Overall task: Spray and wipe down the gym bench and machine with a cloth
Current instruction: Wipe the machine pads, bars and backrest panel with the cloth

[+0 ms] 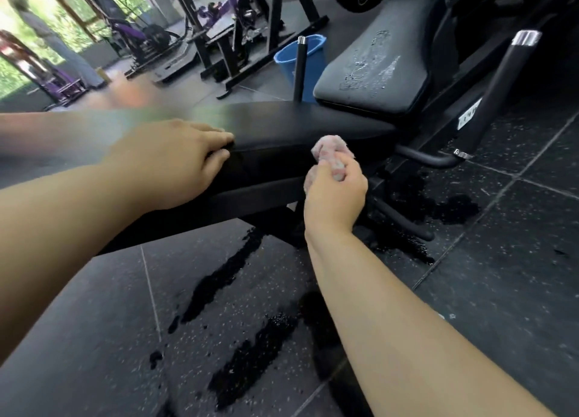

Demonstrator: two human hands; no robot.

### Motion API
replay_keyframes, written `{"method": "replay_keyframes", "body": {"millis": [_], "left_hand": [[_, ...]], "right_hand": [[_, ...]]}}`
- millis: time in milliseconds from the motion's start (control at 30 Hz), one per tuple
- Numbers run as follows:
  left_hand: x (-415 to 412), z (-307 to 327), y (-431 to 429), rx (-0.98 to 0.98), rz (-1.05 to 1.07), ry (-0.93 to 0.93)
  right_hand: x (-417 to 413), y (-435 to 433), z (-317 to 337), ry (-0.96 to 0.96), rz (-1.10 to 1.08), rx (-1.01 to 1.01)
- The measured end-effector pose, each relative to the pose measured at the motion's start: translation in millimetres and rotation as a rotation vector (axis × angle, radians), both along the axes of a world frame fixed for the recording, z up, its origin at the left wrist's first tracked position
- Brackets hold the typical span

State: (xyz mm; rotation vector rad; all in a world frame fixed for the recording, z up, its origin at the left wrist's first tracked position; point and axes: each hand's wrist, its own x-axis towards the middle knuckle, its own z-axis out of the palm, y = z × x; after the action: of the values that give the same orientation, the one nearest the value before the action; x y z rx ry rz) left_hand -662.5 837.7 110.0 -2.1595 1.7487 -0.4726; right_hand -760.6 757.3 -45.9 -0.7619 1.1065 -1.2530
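left hand (181, 162): flat on the near end of the black bench pad (297, 125), fingers (216, 134) loosely straight over its top edge, gripping nothing
right hand (335, 197): fingers curled tight round the bunched pink cloth (332, 150)
cloth: held against the pad's side, just under the top edge
seat pad (376, 62): streaked with wet foam, beyond the bench pad
bucket (283, 62): blue, behind the bench
floor (470, 291): dark wet patches

Daylit gym, soft and warped
Bright windows (62, 24) upper left wash out; blur there, perhaps motion; wide-angle edges bend.
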Motion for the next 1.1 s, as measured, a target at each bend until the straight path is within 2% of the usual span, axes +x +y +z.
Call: {"method": "replay_keyframes", "body": {"millis": [100, 233, 300, 333, 433, 500, 633, 833, 900, 967, 1033, 1100], "left_hand": [[2, 0, -6, -0.028, -0.017, 0.052], [4, 1, -6, -0.006, -0.008, 0.053], [2, 0, -6, -0.006, 0.006, 0.06], [2, 0, -6, -0.007, 0.005, 0.061], [3, -1, -6, -0.005, 0.002, 0.07], [7, -3, -7, -0.013, 0.003, 0.092], [8, -4, -8, -0.035, -0.006, 0.097], [8, -2, -6, -0.028, -0.055, 0.105], [5, 3, -4, -0.013, -0.066, 0.11], [3, 13, 5, 0.026, -0.071, 0.058], [10, 28, 19, 0.055, -0.018, -0.035], [20, 44, 35, 0.047, 0.099, -0.116]], "right_hand": [[17, 11, 7, -0.002, 0.031, -0.034], [31, 66, 11, -0.04, 0.182, -0.273], [20, 70, 11, -0.023, 0.271, -0.348], [13, 61, 9, -0.011, 0.245, -0.363], [-2, 12, -3, 0.037, -0.007, -0.176], [2, -14, -8, 0.12, -0.007, -0.064], [21, 18, 15, 0.102, 0.045, -0.105], [17, 82, 12, 0.052, 0.371, -0.479], [10, 68, 12, 0.061, 0.232, -0.409], [5, 36, 13, 0.088, 0.036, -0.165], [8, 13, 17, 0.055, 0.036, -0.042], [19, 24, 27, 0.053, 0.124, -0.097]]}}
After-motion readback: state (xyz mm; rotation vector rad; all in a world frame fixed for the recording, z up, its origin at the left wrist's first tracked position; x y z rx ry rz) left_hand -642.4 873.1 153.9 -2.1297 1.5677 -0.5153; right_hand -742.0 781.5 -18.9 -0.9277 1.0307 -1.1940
